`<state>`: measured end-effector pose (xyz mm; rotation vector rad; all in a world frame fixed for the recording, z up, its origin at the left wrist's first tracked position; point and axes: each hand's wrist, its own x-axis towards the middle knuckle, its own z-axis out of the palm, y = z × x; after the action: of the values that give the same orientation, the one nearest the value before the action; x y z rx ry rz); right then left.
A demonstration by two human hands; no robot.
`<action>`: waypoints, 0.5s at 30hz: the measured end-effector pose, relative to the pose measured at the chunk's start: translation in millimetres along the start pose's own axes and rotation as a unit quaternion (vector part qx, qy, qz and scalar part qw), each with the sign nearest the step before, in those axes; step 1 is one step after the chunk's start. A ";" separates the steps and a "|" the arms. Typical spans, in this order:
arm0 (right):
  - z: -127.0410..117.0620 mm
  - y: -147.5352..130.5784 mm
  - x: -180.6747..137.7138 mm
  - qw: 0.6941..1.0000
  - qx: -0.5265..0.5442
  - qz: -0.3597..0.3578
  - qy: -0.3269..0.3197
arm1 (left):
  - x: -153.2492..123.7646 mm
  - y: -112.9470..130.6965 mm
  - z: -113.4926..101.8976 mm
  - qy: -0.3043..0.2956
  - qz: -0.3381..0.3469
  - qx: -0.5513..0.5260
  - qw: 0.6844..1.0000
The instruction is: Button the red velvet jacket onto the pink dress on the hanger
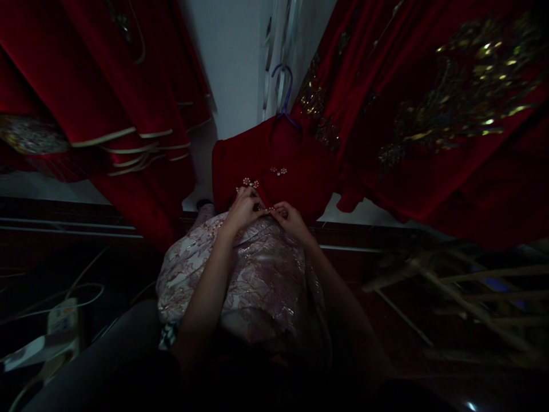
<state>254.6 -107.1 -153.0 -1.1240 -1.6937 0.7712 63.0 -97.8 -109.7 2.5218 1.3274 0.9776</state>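
A red velvet garment (295, 171) hangs on a purple hanger (283, 91) in front of me, with pearl-like clasps (278, 170) on its front. My left hand (242, 210) and my right hand (291, 220) meet at its lower front edge. Both have their fingers pinched together on the red fabric, near a clasp (249, 183). A pale pink brocade cloth (253, 280) lies over my lap under my forearms.
More red garments hang at the left (128, 114) and, with gold embroidery, at the right (450, 114). A white wall (234, 57) stands behind. A power strip with white cables (62, 320) lies on the dark floor at left. Wooden sticks (472, 292) lie at right.
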 end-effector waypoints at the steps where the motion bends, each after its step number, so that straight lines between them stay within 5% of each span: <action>1: -0.2 -0.3 0.1 1.000 -0.001 0.003 0.000 | 0.6 -0.2 0.1 -0.008 -0.002 -0.011 1.000; 15: 0.3 -4.2 -2.7 0.999 0.031 0.005 -0.018 | 1.1 -11.3 16.2 -0.040 -0.122 -0.184 0.974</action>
<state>253.3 -111.1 -150.5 -1.0814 -1.6849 0.8494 65.4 -87.3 -126.3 2.0480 1.2602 0.9547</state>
